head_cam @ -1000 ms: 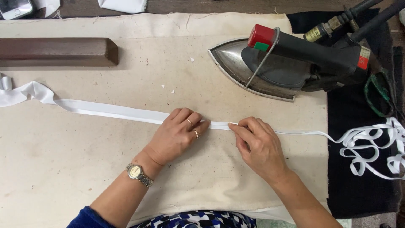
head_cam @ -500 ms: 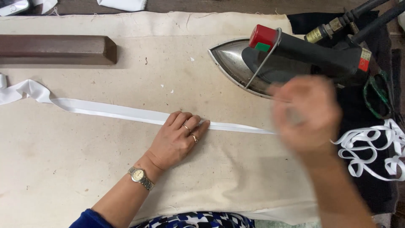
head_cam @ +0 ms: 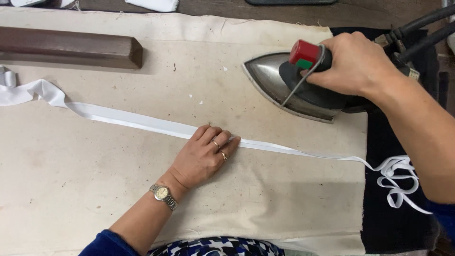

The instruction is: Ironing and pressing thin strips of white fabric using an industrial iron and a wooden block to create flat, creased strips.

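White tape point(head_cam: 142, 122) ran across a cream cloth point(head_cam: 95, 189) from upper left to lower right. Its left end twisted and was cut off by the frame edge; its right end dropped off the cloth onto a black mat point(head_cam: 403, 227) and bunched in loops there, partly behind the right forearm.

Left hand point(head_cam: 204, 159) lay flat, palm down, fingers together, pinning the tape approx. mid-length; the tape under the fingertips was hidden. It wore 2 rings and a wristwatch point(head_cam: 163, 196). Blue sleeve was cut off at the bottom edge.

Right hand point(head_cam: 358, 61) was clenched round the handle of the iron point(head_cam: 284, 83), w/ the handle itself almost wholly covered. Only the red knob point(head_cam: 304, 52), a green bit below it and a thin wire were visible in front of the knuckles. Iron's steel sole sat tip-left on the cloth, above the tape and apart from it. Rear of the iron and where the black hoses point(head_cam: 422, 28) joined it couldn't be made out behind the hand.

Dark wood block point(head_cam: 71, 47) lay at upper left, its left end out of frame. White scraps at the top edge were too cropped to identify.
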